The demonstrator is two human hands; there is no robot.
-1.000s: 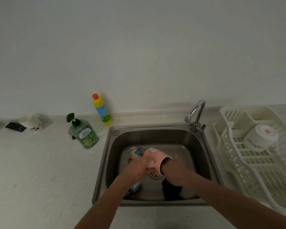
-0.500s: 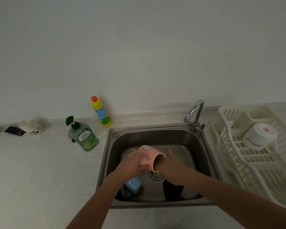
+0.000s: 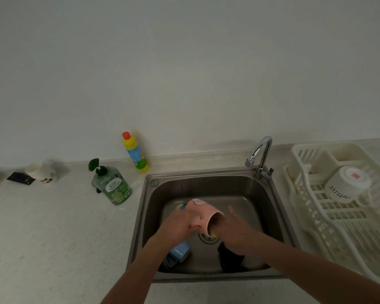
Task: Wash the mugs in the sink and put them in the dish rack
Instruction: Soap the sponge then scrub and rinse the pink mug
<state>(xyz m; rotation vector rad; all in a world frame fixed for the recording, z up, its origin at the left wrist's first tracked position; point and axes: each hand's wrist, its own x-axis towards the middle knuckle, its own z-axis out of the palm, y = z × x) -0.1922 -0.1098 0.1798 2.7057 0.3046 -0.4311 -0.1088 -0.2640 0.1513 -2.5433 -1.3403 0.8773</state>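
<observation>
Over the drain (image 3: pixel 208 238) of the sink (image 3: pixel 261 194), the left hand (image 3: pixel 180 224) grips the pink mug (image 3: pixel 201 212) round its body, fingers curled over the side, holding it tipped so the mouth faces the right hand (image 3: pixel 235 229). That hand reaches into the mouth; a bit of yellow, likely a sponge (image 3: pixel 213 233), shows at the rim under its fingers, but whether those fingers are clamped on it I cannot tell, since they are hidden inside the mug. Below the left fingers lies a blue mug (image 3: pixel 179 252) on the sink floor, and under the right wrist sits a dark mug (image 3: pixel 230 257); another mug with a blue print (image 3: pixel 181 206) peeks out just behind the left fingers. Well off to the right of the right fingers stands the dish rack (image 3: pixel 338 227), with one white mug (image 3: pixel 347 185) upside down in it. My guess is that the inside is being scrubbed. A soapy mug held by its smooth side could slip and drop onto the mugs below, chipping one. Pushing too hard from inside could also twist it out of the left grip. The tap (image 3: pixel 260 154) shows no water running, so suds may remain unless it is rinsed before racking.
</observation>
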